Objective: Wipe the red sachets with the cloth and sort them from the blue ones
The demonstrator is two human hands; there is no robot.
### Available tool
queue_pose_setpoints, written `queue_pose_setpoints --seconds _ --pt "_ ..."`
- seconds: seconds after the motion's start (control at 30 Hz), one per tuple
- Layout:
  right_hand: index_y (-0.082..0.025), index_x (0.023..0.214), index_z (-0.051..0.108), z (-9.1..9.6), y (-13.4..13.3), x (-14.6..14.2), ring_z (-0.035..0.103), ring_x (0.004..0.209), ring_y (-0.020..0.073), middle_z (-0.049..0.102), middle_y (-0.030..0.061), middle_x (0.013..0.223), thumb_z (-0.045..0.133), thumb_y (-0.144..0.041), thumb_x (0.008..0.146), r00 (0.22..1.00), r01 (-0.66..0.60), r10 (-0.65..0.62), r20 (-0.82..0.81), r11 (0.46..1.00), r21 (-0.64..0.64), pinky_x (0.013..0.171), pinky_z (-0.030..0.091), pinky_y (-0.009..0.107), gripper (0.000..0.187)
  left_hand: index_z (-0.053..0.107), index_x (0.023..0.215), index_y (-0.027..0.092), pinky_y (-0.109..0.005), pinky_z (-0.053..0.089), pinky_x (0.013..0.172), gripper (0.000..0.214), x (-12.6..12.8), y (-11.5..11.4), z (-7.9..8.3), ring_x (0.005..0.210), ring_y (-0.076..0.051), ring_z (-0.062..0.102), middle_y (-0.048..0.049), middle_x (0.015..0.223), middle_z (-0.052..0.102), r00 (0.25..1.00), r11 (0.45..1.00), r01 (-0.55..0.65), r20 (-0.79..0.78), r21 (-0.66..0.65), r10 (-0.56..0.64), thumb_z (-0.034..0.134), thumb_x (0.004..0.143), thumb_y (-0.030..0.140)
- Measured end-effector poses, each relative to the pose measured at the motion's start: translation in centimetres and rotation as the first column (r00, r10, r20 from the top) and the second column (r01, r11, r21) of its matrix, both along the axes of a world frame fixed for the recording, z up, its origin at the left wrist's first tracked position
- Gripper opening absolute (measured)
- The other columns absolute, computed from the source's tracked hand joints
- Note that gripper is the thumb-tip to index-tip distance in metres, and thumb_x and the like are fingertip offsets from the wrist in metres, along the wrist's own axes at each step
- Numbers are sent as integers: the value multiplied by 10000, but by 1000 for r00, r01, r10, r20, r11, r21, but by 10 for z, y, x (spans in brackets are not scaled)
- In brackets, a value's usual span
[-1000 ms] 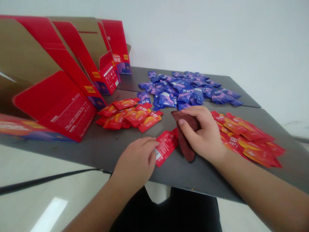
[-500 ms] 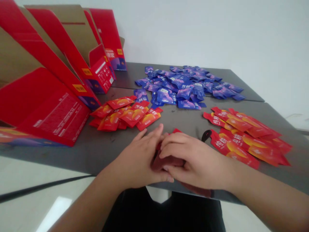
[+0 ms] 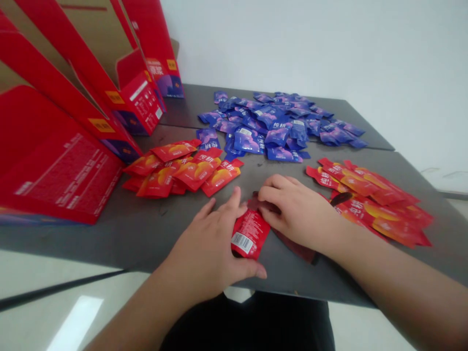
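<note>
My left hand (image 3: 210,248) lies on the dark table (image 3: 146,229) with fingers spread, its thumb and fingers holding down a red packet (image 3: 249,233) that lies face down, barcode up. My right hand (image 3: 298,209) is curled over a dark maroon cloth (image 3: 296,246) and presses it on the far end of that packet. Part of the cloth sticks out under the wrist. A pile of red packets (image 3: 183,170) lies just beyond my left hand. Another red pile (image 3: 373,200) lies to the right of my right hand.
A heap of blue packets (image 3: 274,124) covers the far middle of the table. Open red cardboard display boxes (image 3: 73,107) stand along the left side. A seam (image 3: 365,151) divides two table tops. The near table edge runs just under my hands.
My hands drew together at the near edge, then my right hand slid the cloth back up over the packet. The red packet now shows between the hands, barcode up. The view shifted slightly left.
</note>
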State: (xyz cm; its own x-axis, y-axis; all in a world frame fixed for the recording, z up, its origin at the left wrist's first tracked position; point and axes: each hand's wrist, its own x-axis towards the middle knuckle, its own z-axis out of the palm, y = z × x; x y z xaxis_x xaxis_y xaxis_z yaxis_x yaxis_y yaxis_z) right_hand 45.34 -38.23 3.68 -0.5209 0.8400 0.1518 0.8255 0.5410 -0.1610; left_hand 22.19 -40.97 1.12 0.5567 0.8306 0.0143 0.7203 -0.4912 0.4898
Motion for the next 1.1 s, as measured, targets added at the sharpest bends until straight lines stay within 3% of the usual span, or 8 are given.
queue_pose_setpoints --seconds 0.23,0.4,0.47,0.57,0.67,0.87,1.0,1.1 --pt "-217 1067 670 -1 14 11 660 1039 286 682 97 1104 630 -212 979 970 141 -115 -215 984 109 933 543 457 97 -92 1708 208 -681 360 1222 1387 2 -17 6 1569 -466 351 -243 1742 262 1000 999 -25 3 -22 25 792 783 744" --pt "-237 1122 650 16 -1 7 654 1088 264 699 78 1133 685 -182 931 901 52 5 -435 992 118 966 538 429 202 64 1721 238 -617 377 1232 1334 -11 11 18 1578 -421 356 -190 1743 299 997 995 76 20 -70 -75 861 740 663" --pt "-242 1152 648 23 -10 2 659 1102 232 702 58 1164 709 -158 912 861 -108 91 -501 994 -5 983 543 390 262 228 1691 228 -591 322 1273 1177 -11 18 16 1589 -385 351 -178 1746 299 991 989 134 29 -65 -132 854 771 612" --pt "-246 1084 684 28 -21 -7 670 1044 172 707 12 1131 743 -82 853 848 -360 179 -498 885 -296 947 549 313 290 279 1672 227 -556 254 1311 1046 -9 21 10 1605 -323 334 -156 1734 336 984 982 180 29 -64 -179 820 830 532" --pt "-225 946 702 29 -24 -13 648 984 164 686 -2 1027 733 -45 814 879 -399 205 -430 812 -427 914 529 309 225 254 1679 206 -528 249 1319 1059 -8 20 6 1610 -303 326 -159 1732 338 984 982 177 8 -68 -177 806 833 521" --pt "-210 905 666 25 -19 -10 601 964 158 642 0 1014 733 -96 862 900 -363 188 -392 822 -439 918 472 321 139 268 1675 207 -525 298 1310 1057 -7 19 5 1593 -321 361 -140 1730 344 990 988 134 -22 -83 -136 790 838 585" --pt "-207 867 612 22 -12 -4 579 945 164 610 6 991 722 -139 920 926 -310 185 -331 870 -383 928 450 332 140 169 1705 154 -549 339 1291 1309 -5 19 5 1574 -382 382 -172 1730 327 995 993 85 -53 -85 -90 869 725 665" --pt "-209 879 604 18 -4 1 578 917 166 583 12 978 700 -152 944 948 -238 142 -285 911 -338 876 452 322 130 250 1691 180 -549 365 1279 1284 -4 19 5 1570 -395 384 -153 1741 310 994 995 79 -74 -69 -84 893 695 674"
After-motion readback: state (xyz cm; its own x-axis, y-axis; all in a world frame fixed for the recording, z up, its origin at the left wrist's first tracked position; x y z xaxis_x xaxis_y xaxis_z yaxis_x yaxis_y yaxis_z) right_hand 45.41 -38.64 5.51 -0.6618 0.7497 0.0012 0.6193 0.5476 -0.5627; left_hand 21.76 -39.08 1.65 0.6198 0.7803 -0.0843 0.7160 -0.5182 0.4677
